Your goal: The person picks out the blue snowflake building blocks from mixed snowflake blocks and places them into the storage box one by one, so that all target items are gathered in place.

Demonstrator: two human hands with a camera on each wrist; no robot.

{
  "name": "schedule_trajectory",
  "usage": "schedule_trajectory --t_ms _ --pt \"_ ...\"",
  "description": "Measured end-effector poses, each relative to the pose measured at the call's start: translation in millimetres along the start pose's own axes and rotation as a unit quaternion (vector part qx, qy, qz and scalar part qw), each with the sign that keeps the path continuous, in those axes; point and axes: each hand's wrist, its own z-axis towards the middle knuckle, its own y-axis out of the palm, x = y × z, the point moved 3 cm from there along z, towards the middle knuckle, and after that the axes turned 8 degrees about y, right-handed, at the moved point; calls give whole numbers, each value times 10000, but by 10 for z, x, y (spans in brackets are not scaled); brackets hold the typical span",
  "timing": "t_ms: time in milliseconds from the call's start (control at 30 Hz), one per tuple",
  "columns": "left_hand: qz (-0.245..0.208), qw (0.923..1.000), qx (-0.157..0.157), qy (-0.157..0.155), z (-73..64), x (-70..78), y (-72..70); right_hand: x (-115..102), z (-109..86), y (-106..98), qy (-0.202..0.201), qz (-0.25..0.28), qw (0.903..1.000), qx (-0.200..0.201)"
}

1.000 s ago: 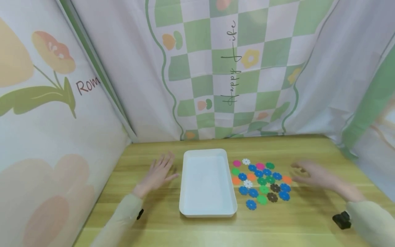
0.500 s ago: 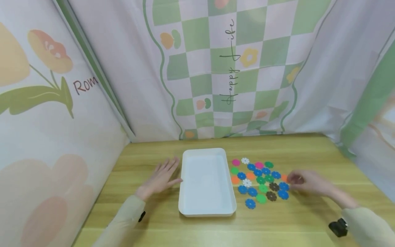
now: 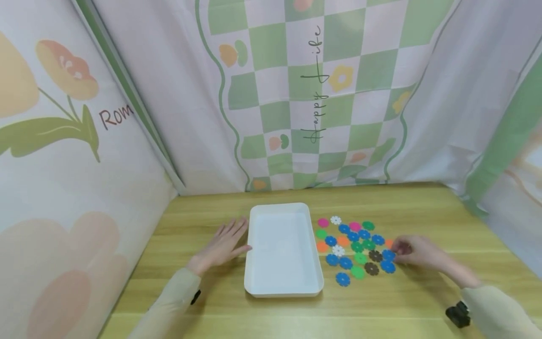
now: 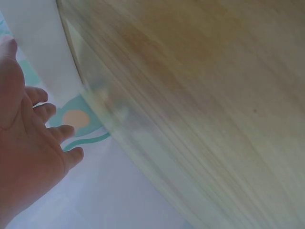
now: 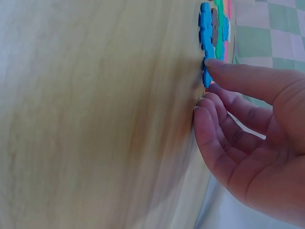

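Note:
My left hand (image 3: pixel 220 248) lies beside the white tray (image 3: pixel 249 278), fingers spread, with the thumb tip at its left wall. In the left wrist view, the left hand (image 4: pixel 31 129) shows its palm side and holds nothing. To the right of the tray, flat flower-shaped plastic discs are spread over the table in blue, green, brown, orange, pink and white. At their right edge my right hand (image 3: pixel 421 254) has its fingers bent and pinches a blue disc (image 3: pixel 388 255) between thumb and index finger. This disc (image 5: pixel 206 76) still looks flat on the table in the right wrist view.
The wooden table (image 3: pixel 288 320) ends at a checkered curtain (image 3: pixel 305 103) behind and a printed fabric wall (image 3: pixel 84 212) on the left. A second blue disc (image 3: pixel 387 267) and a brown disc (image 3: pixel 375 256) sit close to the right hand's disc. An orange disc (image 3: pixel 388 243) is partly hidden by the fingers.
My right hand has come down and left onto the edge of the discs, its fingers closing in. My left hand has slid right until its thumb meets the tray.

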Motion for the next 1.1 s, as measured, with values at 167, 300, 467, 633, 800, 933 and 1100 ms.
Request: schedule_trajectory --t_ms 167,300,467,633,800,933,1100 --pt "66 9999 -45 108 0 11 20 -27 21 23 47 26 10000 1" --pt "80 9998 -13 201 3 34 16 -29 32 24 111 55 9999 10" --pt "114 9997 -96 196 6 54 4 -15 42 34 180 -28 9998 1" --pt "127 9995 -79 261 19 67 -8 -1 47 34 220 16 9997 -111" --pt "149 9994 -117 306 18 89 -30 -2 54 24 187 91 9996 -197" --pt "193 9992 -115 334 18 89 -26 4 65 32 213 111 9995 -193" --pt "216 9991 -102 354 24 80 -14 9 66 32 251 132 9994 -211"
